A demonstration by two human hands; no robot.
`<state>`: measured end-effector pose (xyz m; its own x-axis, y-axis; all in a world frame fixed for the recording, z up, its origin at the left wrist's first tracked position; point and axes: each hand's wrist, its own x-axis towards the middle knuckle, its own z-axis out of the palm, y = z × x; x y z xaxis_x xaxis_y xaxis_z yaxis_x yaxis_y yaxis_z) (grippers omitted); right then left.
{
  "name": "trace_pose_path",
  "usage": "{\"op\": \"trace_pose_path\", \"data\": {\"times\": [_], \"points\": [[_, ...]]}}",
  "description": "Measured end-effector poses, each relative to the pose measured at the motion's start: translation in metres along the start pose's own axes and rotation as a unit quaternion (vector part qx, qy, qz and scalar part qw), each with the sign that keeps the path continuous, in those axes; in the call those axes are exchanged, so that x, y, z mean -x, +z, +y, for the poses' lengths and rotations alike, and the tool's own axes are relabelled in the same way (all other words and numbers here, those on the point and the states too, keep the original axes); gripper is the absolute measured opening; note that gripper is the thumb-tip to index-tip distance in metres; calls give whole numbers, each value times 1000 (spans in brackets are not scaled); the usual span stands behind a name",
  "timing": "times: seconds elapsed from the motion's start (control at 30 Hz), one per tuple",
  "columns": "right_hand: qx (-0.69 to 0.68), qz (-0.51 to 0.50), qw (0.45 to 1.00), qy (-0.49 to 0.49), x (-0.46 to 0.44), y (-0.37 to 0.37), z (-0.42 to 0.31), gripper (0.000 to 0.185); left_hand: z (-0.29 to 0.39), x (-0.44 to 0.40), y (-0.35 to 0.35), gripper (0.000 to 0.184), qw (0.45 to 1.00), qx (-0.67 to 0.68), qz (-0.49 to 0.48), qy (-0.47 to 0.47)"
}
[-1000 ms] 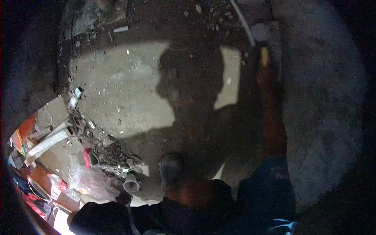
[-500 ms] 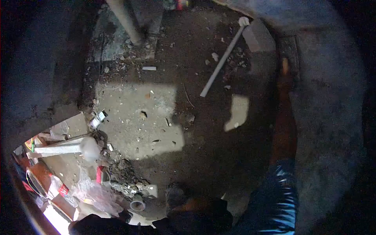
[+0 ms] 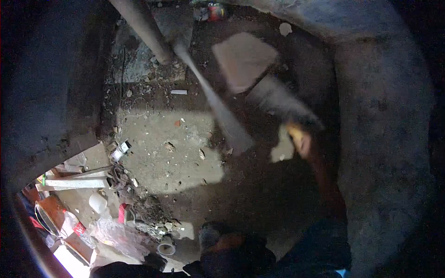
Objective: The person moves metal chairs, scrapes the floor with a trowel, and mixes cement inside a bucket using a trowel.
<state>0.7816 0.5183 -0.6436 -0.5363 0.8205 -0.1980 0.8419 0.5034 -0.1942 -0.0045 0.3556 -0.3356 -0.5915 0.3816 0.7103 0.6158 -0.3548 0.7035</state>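
My right hand (image 3: pixel 303 144) is closed round the yellow handle of what looks like a handsaw (image 3: pixel 287 104), its wide grey blade smeared by motion and pointing up and left. Just past the blade's far end is a pale flat slab (image 3: pixel 245 60), also blurred; I cannot tell whether they touch. A long thin pale pipe (image 3: pixel 208 90) lies slanted to the left of the slab, its near end blurred. My left hand does not show. Dark clothing and a leg fill the bottom of the view.
A thick post (image 3: pixel 143 30) slants in at upper left. Rubble dots the dirt floor (image 3: pixel 167 157). White strips (image 3: pixel 76 183), a plastic bottle (image 3: pixel 79 228), a clear plastic bag (image 3: pixel 123 236) and a white cup (image 3: pixel 166 249) lie lower left. A rough wall (image 3: pixel 384 139) runs along the right.
My right hand has swung from the right wall down and left with the handsaw. The pale slab and the pipe have shifted left. At lower left, a white round object has dropped lower.
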Motion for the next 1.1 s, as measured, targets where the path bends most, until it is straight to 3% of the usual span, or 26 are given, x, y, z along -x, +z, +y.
{"op": "trace_pose_path", "data": {"times": [0.1,0.17,0.23,0.3,0.33,0.37,0.4,0.47,0.5,0.53,0.57,0.6,0.63,0.7,0.73,0.77,0.9,0.93,1.0,1.07,1.1], "points": [[-22,-81,995,-61,44,18,-13,36,0,-3,-1,47,1000,-12,-13,-2],[-76,267,961,2,69,58,33,38,-1,-5,-3,46,1000,-19,-21,-2],[-243,260,919,170,18,44,98,42,-3,-6,-8,44,999,-30,-20,4],[4,312,946,83,-62,-24,88,44,-5,-10,-19,43,998,-47,-42,15],[-11,145,973,179,-92,-27,155,45,-6,-14,-27,42,994,-48,-99,19],[-21,59,973,223,-111,-20,180,45,-5,-18,-30,37,984,-13,-176,-16],[-24,-30,964,263,-131,-23,185,45,5,-5,-3,37,985,-17,-172,-15],[2,137,945,296,-168,6,145,47,20,19,43,24,993,-43,89,-62],[9,193,933,304,-183,9,108,48,22,12,37,20,993,-93,-6,-66],[26,137,927,348,-187,3,76,49,25,1,35,20,993,-96,-3,-63],[44,81,916,390,-184,-3,53,49,41,0,67,20,970,-58,144,-186],[42,83,918,385,-170,1,45,49,44,1,72,19,944,-43,218,-243],[48,171,961,211,-161,10,35,45,47,2,75,19,909,-21,296,-293],[48,247,967,35,-166,9,16,42,34,25,67,20,993,-23,79,-90],[65,231,966,97,-187,-10,-9,41,30,31,63,20,999,-23,-36,12],[82,215,960,159,-208,-22,-22,40,25,27,58,24,998,1,-65,13],[34,213,973,76,-299,-19,-32,47,7,4,14,34,995,-18,-91,40],[24,207,976,60,-308,-14,-35,49,19,14,34,35,997,47,51,-38],[22,212,977,21,-309,5,-31,49,30,31,62,35,969,109,189,-117],[18,221,975,-22,-301,7,-29,48,30,40,73,35,997,45,-58,-11],[-23,178,981,-74,-278,-2,-32,50,20,24,55,35,997,41,-57,-12]]}}
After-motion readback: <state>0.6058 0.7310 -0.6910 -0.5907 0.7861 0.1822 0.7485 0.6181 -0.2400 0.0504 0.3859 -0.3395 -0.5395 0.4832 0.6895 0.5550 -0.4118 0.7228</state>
